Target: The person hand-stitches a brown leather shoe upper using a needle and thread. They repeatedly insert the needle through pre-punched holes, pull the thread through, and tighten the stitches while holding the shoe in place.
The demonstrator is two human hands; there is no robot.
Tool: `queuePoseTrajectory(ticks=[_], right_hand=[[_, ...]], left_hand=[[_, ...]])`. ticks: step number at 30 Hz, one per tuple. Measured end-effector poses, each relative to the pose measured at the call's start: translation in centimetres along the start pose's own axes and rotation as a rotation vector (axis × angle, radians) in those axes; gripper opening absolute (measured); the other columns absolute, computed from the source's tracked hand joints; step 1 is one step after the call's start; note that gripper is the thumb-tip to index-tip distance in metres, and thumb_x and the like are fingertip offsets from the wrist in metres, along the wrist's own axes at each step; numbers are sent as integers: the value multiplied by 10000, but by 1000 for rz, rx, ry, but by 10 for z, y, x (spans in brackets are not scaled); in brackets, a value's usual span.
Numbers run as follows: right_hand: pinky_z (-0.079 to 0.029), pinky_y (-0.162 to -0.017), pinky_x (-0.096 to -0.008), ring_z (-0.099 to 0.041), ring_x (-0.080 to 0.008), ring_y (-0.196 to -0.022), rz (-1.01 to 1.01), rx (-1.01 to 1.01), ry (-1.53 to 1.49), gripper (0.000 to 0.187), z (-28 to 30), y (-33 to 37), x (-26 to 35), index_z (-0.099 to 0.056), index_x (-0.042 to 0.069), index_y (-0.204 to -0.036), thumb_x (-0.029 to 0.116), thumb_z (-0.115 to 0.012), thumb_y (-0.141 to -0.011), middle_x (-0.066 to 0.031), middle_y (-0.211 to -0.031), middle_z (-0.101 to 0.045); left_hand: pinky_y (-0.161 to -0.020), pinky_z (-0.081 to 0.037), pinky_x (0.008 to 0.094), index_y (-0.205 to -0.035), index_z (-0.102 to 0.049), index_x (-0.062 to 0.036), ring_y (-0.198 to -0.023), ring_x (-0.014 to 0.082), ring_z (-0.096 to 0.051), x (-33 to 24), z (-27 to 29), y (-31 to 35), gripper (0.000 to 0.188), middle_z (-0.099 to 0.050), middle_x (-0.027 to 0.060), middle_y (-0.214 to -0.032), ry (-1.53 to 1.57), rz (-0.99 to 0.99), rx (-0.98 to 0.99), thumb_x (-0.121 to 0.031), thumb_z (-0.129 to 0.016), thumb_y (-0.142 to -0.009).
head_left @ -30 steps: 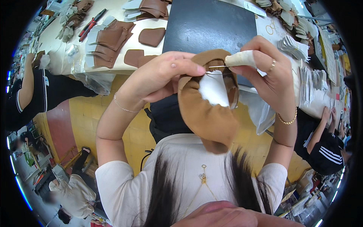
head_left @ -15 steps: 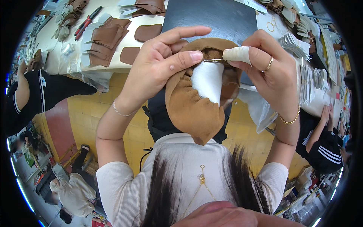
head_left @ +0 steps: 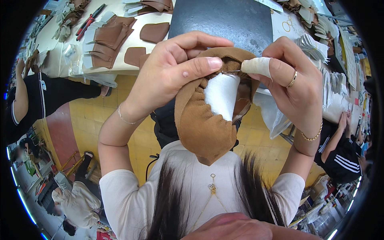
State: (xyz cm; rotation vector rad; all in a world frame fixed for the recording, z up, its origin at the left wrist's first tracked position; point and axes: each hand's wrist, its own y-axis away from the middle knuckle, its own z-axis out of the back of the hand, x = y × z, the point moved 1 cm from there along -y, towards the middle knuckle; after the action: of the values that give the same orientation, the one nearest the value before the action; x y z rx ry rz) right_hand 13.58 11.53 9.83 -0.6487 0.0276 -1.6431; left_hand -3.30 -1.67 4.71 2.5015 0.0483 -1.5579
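A brown suede leather piece (head_left: 206, 134), curved into a hollow shape with gathered folds along its inner edge, hangs in front of my chest. Inside it shows a white padded lining (head_left: 222, 96). My left hand (head_left: 182, 60) grips its upper left rim, thumb on the inside and fingers behind. On the opposite side, my right hand (head_left: 286, 72), its finger wrapped in pale tape (head_left: 258, 67), pinches a thin needle (head_left: 231, 72). The needle runs level across the opening between the two hands, by the folds. Its far end is hidden near my left thumb.
A dark board (head_left: 220, 24) lies on the pale table beyond my hands. Stacked brown leather pieces (head_left: 110, 40) and red-handled pliers (head_left: 88, 26) are at left; white cut pieces (head_left: 314, 48) pile up at right. A clear plastic bag (head_left: 272, 116) hangs off the edge. Co-workers sit on both sides.
Both hands and the suede piece have shifted slightly toward me, the right hand also a little to the right. The needle still sits at the folds.
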Motion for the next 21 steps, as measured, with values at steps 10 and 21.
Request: queuePoseTrajectory(ticks=[10,21], right_hand=[[-446,-540,-262,-583,-158,-640,1,18,-61,226,0,2,-3,-716,61,-876,-21,-751,-669,-37,-759,-557],[-435,-553,-252,-572,-137,-636,-24,111,-403,186,-4,-1,-22,-704,60,-801,42,-801,-643,-19,-748,-576]], left_hand=[[-861,-510,235,-1233,-572,28,-953,99,-639,1,-3,1,350,-681,106,-1074,21,-21,33,-115,-645,-923],[-824,-510,244,-1170,-542,13,-925,112,-651,6,-7,-3,319,-689,126,-1039,159,27,135,-119,-667,-908]])
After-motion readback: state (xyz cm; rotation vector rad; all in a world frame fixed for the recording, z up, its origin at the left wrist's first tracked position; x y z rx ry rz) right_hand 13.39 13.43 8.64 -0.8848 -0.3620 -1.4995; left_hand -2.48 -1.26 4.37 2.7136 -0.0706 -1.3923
